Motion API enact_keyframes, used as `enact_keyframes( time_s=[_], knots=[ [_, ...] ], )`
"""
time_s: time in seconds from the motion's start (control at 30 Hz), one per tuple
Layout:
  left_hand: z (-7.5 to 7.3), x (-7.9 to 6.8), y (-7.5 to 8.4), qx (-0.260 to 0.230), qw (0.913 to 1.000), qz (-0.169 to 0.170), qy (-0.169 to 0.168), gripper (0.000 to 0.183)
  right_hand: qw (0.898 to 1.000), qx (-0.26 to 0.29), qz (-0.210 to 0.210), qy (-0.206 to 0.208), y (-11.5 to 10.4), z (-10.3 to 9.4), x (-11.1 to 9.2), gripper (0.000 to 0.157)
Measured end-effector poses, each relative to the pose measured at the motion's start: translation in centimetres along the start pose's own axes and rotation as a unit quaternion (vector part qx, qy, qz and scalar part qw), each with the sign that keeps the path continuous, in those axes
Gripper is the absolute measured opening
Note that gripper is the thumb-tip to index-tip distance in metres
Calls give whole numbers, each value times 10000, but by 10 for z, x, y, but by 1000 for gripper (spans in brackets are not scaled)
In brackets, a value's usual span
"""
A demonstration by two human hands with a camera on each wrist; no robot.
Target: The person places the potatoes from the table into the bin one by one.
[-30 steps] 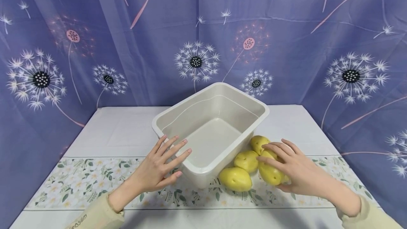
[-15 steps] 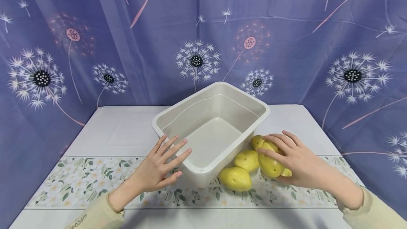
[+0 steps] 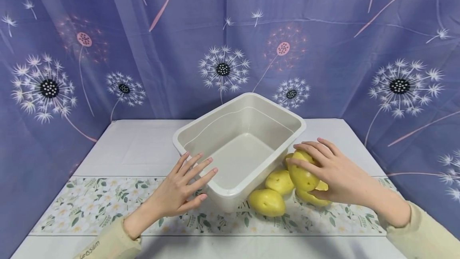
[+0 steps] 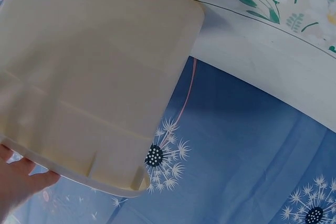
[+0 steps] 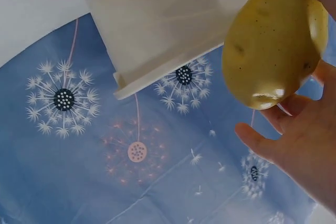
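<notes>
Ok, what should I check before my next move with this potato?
1. Right hand holding the potato: ok.
2. Grey bin upright: ok, opening faces up.
3. Left hand steadying the bin: cannot tell; its fingers lie over the rim, but pressure doesn't show.
4. Potato above the bin: not ok, it's outside the right side.
5. Potato clear of the lower potato: cannot tell; they overlap in the head view.

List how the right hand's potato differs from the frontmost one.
The held potato is gripped by the right hand; the frontmost potato rests on the floral runner. In the head view, the held potato points lengthwise up the picture; the frontmost potato lies crosswise. Both are yellow.
</notes>
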State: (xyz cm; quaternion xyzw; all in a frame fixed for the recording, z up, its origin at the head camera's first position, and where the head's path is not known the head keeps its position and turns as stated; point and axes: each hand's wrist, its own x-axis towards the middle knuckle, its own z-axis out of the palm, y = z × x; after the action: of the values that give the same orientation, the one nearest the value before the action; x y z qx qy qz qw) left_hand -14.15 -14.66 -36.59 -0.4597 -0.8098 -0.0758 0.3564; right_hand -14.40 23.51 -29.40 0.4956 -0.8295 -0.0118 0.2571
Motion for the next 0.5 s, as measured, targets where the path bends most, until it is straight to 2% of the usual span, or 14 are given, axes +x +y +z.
enact_keyframes(
  time_s=[0.5],
  knots=[
    [0,-1,-1,-24,10000,-6,-79,52,9998,-72,-145,-147,6,-12,23,87]
  ],
)
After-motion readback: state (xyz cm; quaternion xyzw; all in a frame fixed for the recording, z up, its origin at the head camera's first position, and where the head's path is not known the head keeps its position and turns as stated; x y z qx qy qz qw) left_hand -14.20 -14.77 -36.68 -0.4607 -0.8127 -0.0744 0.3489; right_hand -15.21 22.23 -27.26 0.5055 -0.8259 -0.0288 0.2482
